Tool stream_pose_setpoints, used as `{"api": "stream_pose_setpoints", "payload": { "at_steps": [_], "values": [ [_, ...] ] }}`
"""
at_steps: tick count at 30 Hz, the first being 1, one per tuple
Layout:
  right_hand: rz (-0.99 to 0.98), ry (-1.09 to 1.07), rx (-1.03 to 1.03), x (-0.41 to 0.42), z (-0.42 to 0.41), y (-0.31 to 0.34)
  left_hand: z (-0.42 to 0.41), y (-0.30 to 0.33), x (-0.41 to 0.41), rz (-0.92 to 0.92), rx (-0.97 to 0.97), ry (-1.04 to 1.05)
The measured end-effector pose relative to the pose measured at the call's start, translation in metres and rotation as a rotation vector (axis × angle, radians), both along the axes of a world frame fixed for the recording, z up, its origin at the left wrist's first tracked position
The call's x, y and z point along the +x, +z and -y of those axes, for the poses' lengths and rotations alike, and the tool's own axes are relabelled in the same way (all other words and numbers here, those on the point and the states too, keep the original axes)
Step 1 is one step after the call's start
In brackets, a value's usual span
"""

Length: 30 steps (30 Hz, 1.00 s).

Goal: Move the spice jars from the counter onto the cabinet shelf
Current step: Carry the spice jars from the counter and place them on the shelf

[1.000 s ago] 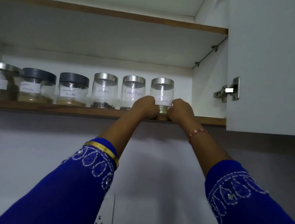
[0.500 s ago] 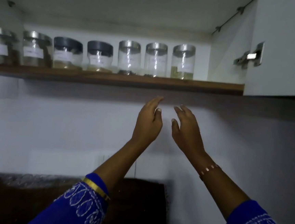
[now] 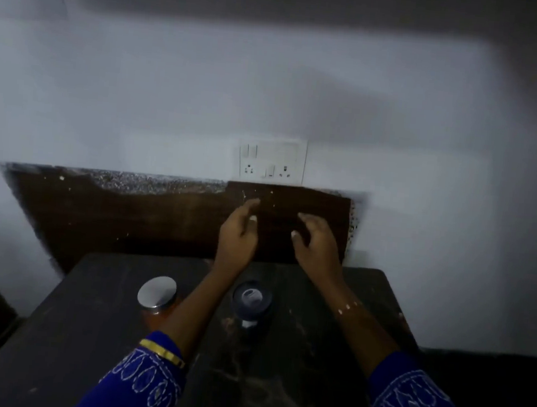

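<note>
Two spice jars stand on the dark counter (image 3: 309, 385). One has a shiny silver lid (image 3: 156, 292) and reddish contents, at the left of my left forearm. The other has a dark lid (image 3: 251, 299) and stands between my forearms. My left hand (image 3: 238, 233) and my right hand (image 3: 314, 243) hover side by side above and beyond the jars, fingers loosely spread, holding nothing. The cabinet shelf is out of view above.
A white wall socket plate (image 3: 272, 163) sits on the wall behind the counter. A dark brown backsplash panel (image 3: 129, 217) runs along the counter's back edge. The scene is dim and slightly blurred.
Both hands let go of the jar set on the shelf and dropped down to counter level. The view swung down from the shelf to the counter and its two jars.
</note>
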State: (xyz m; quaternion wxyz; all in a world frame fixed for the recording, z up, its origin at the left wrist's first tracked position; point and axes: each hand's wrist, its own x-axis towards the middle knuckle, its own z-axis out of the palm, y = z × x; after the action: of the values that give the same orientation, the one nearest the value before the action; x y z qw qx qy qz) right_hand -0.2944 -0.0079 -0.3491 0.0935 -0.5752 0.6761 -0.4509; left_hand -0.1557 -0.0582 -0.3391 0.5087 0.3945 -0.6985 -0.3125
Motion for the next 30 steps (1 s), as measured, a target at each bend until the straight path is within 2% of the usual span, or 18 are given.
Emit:
{"api": "stream_pose_setpoints", "payload": {
  "at_steps": [8, 14, 17, 22, 30],
  "values": [
    [-0.11, 0.155, 0.573, 0.046, 0.011, -0.088, 0.005, -0.093, 0.038, 0.096, 0.415, -0.006],
    [-0.089, 0.158, 0.766, 0.055, 0.013, -0.13, -0.003, -0.144, 0.049, 0.109, 0.71, -0.097],
    [0.006, 0.12, 0.704, 0.06, 0.004, -0.142, -0.011, -0.152, 0.053, 0.04, 0.741, -0.163],
    [0.188, -0.068, 0.433, 0.068, -0.014, -0.15, -0.02, -0.154, 0.057, -0.038, 0.797, -0.148],
    [0.422, -0.22, 0.274, 0.07, -0.049, -0.126, -0.036, -0.137, 0.059, -0.221, 0.837, -0.096]
  ]
}}
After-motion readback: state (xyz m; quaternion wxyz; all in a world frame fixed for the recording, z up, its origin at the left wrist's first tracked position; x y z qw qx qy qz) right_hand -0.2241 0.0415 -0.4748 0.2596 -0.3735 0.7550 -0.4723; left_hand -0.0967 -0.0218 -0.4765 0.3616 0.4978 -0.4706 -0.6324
